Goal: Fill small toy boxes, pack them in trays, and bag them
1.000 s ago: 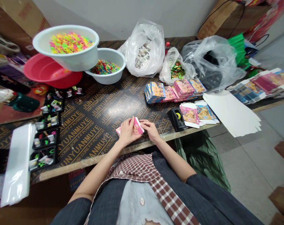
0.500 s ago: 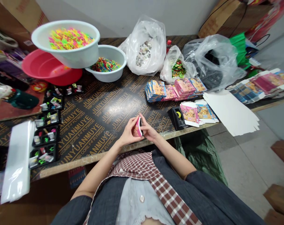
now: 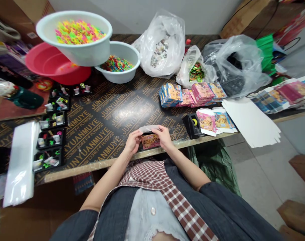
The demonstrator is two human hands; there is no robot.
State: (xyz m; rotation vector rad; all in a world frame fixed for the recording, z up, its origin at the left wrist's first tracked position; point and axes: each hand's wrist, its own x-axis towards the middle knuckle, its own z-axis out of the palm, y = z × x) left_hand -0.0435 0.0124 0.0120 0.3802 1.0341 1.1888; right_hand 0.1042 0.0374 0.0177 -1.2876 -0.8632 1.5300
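Note:
Between my two hands, at the table's front edge, is a small pink printed box with its picture side facing me. Its pale top flap stands raised, and a dark gap shows beneath it. My left hand grips the box's left end, fingers at the flap's left corner. My right hand holds the right end, with thumb and fingers at the flap's right part. What lies inside the box is hidden. To the right of my hands stands a black tape dispenser with a yellow roll.
Flat pink and blue cartons lie beside the dispenser, with filled boxes stacked behind. Black trays of small toys line the left, near clear plastic sleeves. Basins and plastic bags stand at the back.
The box has turned from edge-on to its broad printed face, and its pale flap now shows raised. My hands have moved apart to its two ends. The whole view has shifted slightly.

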